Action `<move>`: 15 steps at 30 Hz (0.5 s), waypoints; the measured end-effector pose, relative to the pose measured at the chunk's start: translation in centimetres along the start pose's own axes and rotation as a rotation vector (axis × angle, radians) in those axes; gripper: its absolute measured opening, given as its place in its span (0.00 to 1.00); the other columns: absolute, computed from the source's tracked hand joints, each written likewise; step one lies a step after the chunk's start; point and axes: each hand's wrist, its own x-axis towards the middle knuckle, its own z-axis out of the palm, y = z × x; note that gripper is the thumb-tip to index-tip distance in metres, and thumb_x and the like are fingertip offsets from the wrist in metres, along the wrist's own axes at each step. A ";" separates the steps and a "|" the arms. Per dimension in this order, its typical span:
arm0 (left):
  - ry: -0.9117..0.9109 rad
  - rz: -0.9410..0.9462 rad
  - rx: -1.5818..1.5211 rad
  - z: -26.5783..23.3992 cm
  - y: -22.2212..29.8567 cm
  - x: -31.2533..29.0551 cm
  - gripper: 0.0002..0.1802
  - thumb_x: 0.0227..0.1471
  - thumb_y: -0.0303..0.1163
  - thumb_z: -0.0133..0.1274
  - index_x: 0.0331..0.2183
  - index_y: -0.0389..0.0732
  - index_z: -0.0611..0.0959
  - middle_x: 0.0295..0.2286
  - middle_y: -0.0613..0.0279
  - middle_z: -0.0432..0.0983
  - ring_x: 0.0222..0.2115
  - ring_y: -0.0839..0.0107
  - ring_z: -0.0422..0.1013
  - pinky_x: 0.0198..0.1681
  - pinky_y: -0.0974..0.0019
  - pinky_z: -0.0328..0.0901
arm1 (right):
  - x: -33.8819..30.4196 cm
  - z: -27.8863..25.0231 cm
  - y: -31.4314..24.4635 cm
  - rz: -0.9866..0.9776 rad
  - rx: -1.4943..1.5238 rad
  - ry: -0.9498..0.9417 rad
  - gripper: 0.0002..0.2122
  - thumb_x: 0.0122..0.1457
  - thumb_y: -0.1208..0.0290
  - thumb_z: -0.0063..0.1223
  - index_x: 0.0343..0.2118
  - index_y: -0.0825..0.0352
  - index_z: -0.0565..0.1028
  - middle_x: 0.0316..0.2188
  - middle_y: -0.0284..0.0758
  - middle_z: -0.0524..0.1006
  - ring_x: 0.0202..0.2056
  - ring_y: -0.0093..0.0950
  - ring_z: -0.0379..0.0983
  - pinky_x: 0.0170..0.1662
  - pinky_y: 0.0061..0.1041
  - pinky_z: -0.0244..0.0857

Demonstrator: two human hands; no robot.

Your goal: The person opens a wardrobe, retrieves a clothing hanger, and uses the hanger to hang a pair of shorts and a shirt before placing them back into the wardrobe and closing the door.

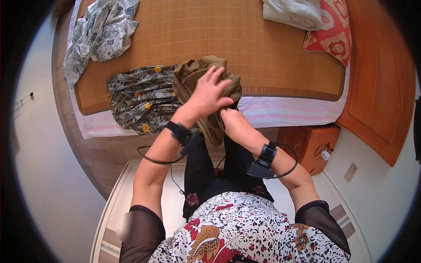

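Observation:
A crumpled olive-brown garment (191,75) lies bunched at the near edge of the bed, and part of it hangs down over the edge. Above it is my left hand (208,93), open with fingers spread; whether it touches the cloth I cannot tell. My right hand (237,124) is closed at the garment's right side, gripping the cloth, with its fingertips partly hidden. To the left, partly under the brown garment, a dark pleated floral garment (141,98) with yellow flowers is spread on the bed.
A tan woven mat (280,65) covers the bed over a pink-striped sheet (294,108). A grey-and-white floral cloth (103,35) lies far left. Far right are a white folded cloth (291,12) and a red patterned pillow (331,37). A wooden nightstand (307,147) stands beside the wooden headboard (381,83).

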 end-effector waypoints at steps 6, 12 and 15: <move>0.062 -0.277 0.060 2.2 -1.9 2.4 0.44 0.41 0.46 0.63 0.56 0.37 0.65 0.57 0.49 0.59 0.58 0.53 0.54 0.59 0.54 0.53 | -1.2 -1.7 -0.8 0.016 0.015 -0.119 0.06 0.44 0.85 0.48 0.27 0.74 0.68 0.26 0.51 0.75 0.32 0.47 0.74 0.35 0.41 0.69; -0.172 -0.463 -0.632 1.1 -5.4 2.8 0.27 0.42 0.41 0.62 0.42 0.35 0.77 0.38 0.48 0.74 0.40 0.58 0.71 0.44 0.61 0.66 | -2.7 -2.0 0.1 -0.035 0.028 -0.032 0.09 0.44 0.84 0.50 0.31 0.72 0.67 0.26 0.51 0.75 0.34 0.47 0.73 0.35 0.43 0.67; -0.092 -0.446 -0.578 -0.5 -6.7 0.8 0.22 0.39 0.35 0.60 0.38 0.34 0.77 0.35 0.50 0.74 0.39 0.60 0.71 0.43 0.62 0.66 | -2.9 -3.4 0.2 0.101 0.216 0.095 0.09 0.45 0.80 0.54 0.31 0.73 0.69 0.26 0.50 0.75 0.32 0.45 0.74 0.34 0.41 0.67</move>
